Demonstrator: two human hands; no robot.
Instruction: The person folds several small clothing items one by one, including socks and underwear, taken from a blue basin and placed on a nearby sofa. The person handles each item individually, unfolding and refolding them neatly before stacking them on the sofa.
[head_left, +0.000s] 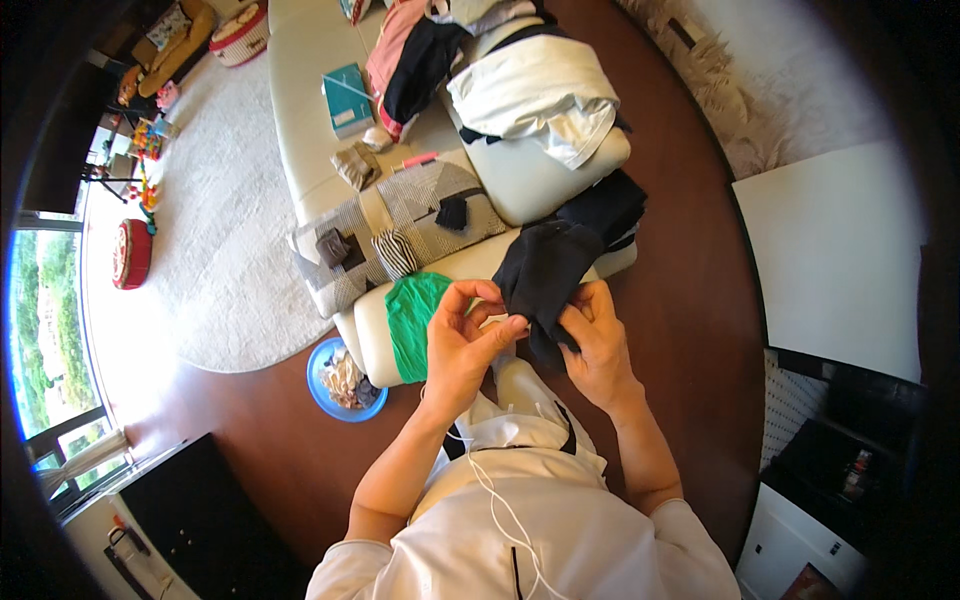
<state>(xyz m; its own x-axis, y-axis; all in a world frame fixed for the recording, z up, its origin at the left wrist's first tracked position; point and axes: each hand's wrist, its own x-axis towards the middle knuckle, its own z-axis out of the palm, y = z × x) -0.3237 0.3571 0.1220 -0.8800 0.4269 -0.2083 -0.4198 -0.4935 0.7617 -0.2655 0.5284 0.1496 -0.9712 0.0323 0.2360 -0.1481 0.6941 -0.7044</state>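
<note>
Both of my hands hold a dark sock (544, 270) in front of me. My left hand (472, 337) pinches its left edge between thumb and fingers, and my right hand (596, 345) grips its lower right part. Beyond it, black folded cloth (609, 206) lies on the sofa's end. Left of my left hand a green cloth (412, 322) drapes over the sofa edge. On a patterned grey cushion (442, 187) rest a striped rolled sock (395, 253), a dark grey bundle (332, 246) and a small black bundle (452, 214).
A blue basin (319, 390) with clothes stands on the wooden floor. The cream sofa (300, 150) carries a teal box (347, 101), a beige bundle (355, 166), a pink pen-like item (418, 160), a white garment (536, 86) over the armrest, and pink and black clothes (420, 64).
</note>
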